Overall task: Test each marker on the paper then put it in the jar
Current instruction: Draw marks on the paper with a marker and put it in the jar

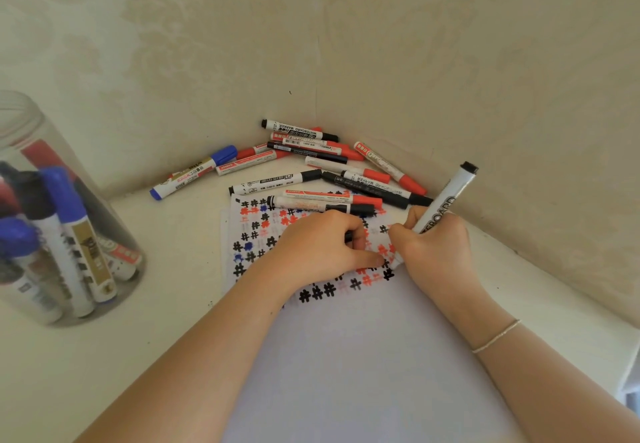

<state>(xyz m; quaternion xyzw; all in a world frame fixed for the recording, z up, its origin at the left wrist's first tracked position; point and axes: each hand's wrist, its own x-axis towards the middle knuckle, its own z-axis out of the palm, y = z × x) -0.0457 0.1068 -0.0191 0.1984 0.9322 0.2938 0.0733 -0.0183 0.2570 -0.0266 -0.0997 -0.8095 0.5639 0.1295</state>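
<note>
**Black marker on the paper, mid-test**

Nearest me, the white paper (pixel 363 356) lies on the counter (pixel 166 304). My left hand (pixel 322 245) presses it flat, fingers curled around something dark, likely the cap. My right hand (pixel 436 248) grips the black marker (pixel 446 200), tip down among the hash marks; "EBOARD" shows on the barrel. Next, I reckon: cap it and reach left to the jar (pixel 65 234), which already holds markers. Farther back, the untested pile (pixel 311 162) waits; one reads "WHITEBOARD MARKER".
</note>
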